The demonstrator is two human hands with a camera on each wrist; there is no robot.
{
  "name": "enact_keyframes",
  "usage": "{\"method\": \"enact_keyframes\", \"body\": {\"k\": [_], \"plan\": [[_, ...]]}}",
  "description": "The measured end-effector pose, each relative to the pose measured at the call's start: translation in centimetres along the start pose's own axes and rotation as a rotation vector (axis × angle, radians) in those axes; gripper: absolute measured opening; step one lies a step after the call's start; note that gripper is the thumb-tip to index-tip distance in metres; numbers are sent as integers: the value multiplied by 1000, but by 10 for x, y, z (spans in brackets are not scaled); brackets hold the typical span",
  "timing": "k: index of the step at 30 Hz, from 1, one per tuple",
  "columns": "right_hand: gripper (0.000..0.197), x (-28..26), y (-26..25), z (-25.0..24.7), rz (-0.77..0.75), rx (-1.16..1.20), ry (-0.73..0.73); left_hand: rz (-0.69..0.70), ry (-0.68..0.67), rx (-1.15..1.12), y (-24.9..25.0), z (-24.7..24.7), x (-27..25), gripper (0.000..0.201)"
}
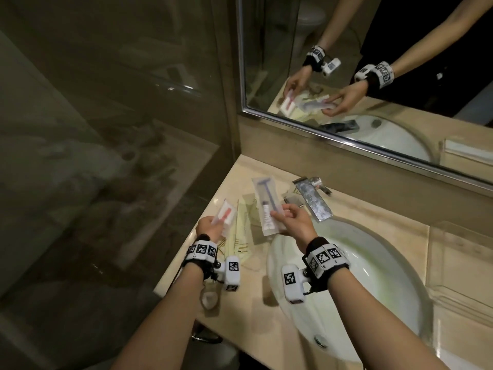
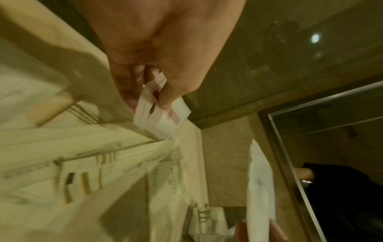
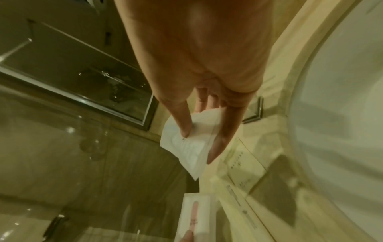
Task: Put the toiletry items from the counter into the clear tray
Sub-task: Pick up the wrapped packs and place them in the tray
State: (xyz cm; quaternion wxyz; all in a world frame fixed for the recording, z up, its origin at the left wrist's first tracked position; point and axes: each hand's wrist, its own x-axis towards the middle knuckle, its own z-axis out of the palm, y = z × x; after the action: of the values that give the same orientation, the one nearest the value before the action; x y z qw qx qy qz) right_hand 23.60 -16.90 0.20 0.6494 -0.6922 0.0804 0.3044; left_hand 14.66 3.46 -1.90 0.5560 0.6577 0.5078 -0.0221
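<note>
I see the beige stone bench (image 1: 269,324) with its white oval sink (image 1: 378,284) as my landmark. Behind the sink a mirror (image 1: 386,62) runs along the wall, and a chrome tap (image 1: 313,200) juts toward the basin. The clear tray (image 1: 458,263) sits on the bench right of the sink, well apart from both hands. Left of the sink, pale flat packets (image 1: 244,231) lie spread on the bench. My right hand (image 1: 294,222), at the sink's far left rim, has its fingers (image 3: 217,147) pinched on a long razor packet (image 1: 264,206), raised above those packets. Further left of the sink, my left hand (image 1: 209,228) holds a small packet with a red item (image 1: 226,217), fingers (image 2: 170,93) clamped on its end.
</note>
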Motion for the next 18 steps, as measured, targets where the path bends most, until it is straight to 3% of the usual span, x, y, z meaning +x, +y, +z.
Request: {"method": "enact_keyframes", "body": {"k": [3,9,12,18], "plan": [[33,-17,-20,-22,-78,36,-40,65,-34,-38,18,4,-18,34],[27,-57,-52,-88,-205,73,-29,258,-50,-70,60,31,-68,46],[28,-78,-54,-138,-204,129,71,360,-100,-47,80,59,-102,61],[27,-132,-24,-262,-168,195,354,430,-317,-39,93,153,-178,54]]}}
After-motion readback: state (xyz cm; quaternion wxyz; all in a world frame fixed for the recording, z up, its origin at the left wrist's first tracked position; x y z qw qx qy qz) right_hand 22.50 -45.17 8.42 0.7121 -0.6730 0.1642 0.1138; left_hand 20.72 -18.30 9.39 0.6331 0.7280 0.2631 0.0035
